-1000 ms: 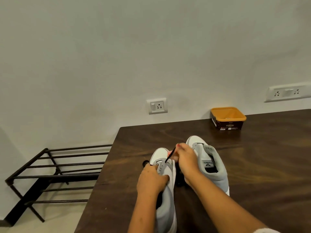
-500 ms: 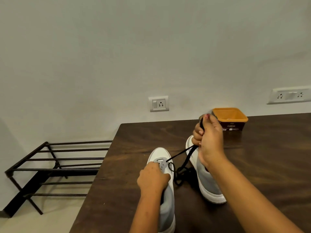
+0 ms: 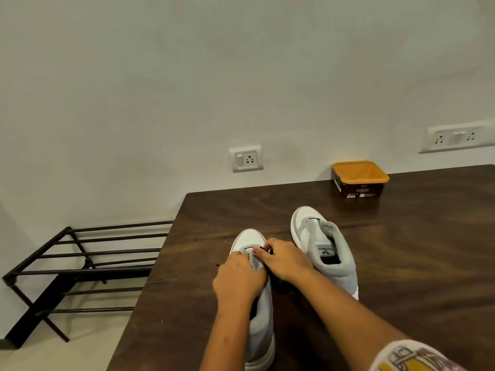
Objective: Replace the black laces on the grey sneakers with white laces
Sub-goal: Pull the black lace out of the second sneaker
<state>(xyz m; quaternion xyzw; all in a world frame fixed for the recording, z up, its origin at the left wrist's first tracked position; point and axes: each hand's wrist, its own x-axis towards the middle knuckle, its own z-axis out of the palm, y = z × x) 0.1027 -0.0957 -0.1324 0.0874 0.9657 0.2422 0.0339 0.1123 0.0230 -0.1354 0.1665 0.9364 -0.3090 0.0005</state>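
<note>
Two grey and white sneakers stand on the dark wooden table (image 3: 415,250), toes pointing away from me. My left hand (image 3: 239,279) grips the upper of the left sneaker (image 3: 247,241) around its eyelets. My right hand (image 3: 288,261) pinches the black lace (image 3: 265,248) at that sneaker's front eyelets. More black lace lies bunched on the table between the shoes, mostly hidden under my right hand. The right sneaker (image 3: 325,250) shows an open tongue and only a short black lace bar near its toe. No white laces are in view.
An orange tub (image 3: 360,179) with a dark label stands at the back of the table by the wall. A black metal shoe rack (image 3: 80,263) sits on the floor left of the table. The table's left edge runs close to my left hand.
My right hand, which had pulled the black lace up and away toward the tub, has come back down to the left sneaker's front eyelets. My left hand stayed on the shoe.
</note>
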